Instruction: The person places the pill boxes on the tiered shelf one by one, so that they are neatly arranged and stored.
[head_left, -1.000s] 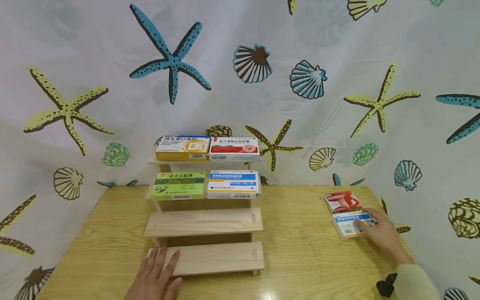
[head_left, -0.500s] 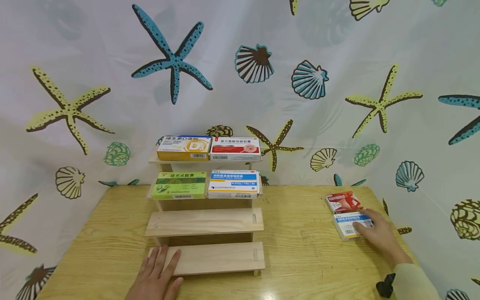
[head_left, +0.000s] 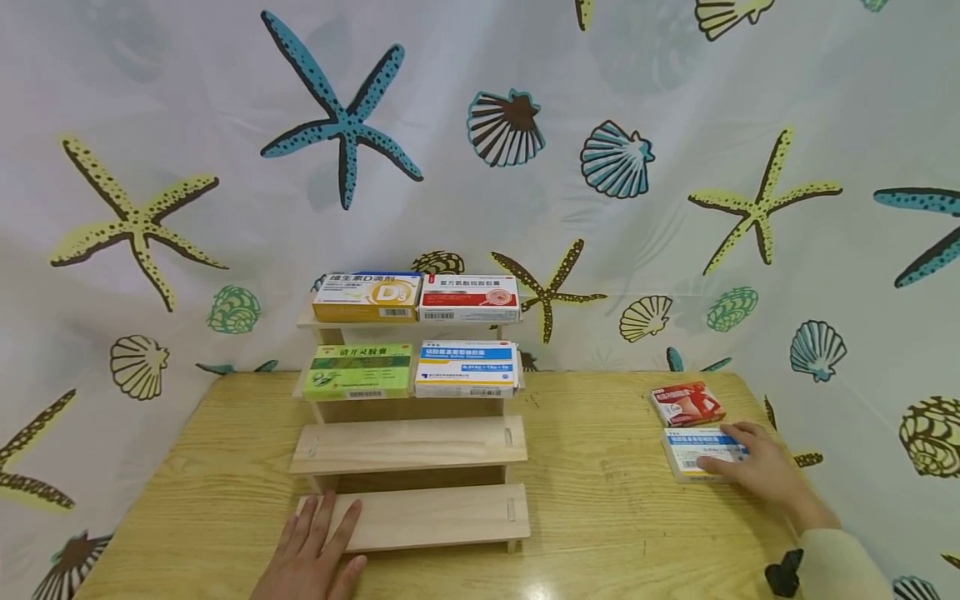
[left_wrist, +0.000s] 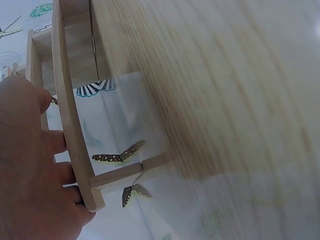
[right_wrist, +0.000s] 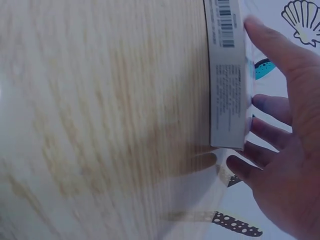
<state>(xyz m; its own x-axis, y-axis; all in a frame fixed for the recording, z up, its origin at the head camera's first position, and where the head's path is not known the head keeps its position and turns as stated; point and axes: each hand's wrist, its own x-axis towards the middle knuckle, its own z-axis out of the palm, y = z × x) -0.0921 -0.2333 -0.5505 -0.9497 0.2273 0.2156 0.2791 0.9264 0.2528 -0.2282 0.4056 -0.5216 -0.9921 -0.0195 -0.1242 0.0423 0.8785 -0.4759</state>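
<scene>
A blue-and-white medicine box (head_left: 693, 457) lies on the right of the table, in front of a red medicine box (head_left: 688, 403). My right hand (head_left: 765, 471) holds its right end, thumb toward the near edge and forefinger toward the far edge. In the right wrist view, the barcoded side of that box (right_wrist: 227, 100) faces the camera, and the fingertips are partly hidden behind it. My left hand (head_left: 311, 546) rests with fingers spread on the lowest step (head_left: 442, 517) of a wooden stepped rack. The left wrist view shows the hand (left_wrist: 35, 165) against the rack's edge.
On the top step stand a vitamin D box (head_left: 366, 298) and a red-and-white box (head_left: 469, 298). Below them are a green box (head_left: 358, 372) and another blue-and-white box (head_left: 467, 368). The third step (head_left: 408, 443) is bare wood. Behind hangs a patterned curtain (head_left: 480, 217).
The blue-and-white box under my right hand has turned slightly and shifted a little toward me, leaving the red box in place. My left hand has stayed on the rack.
</scene>
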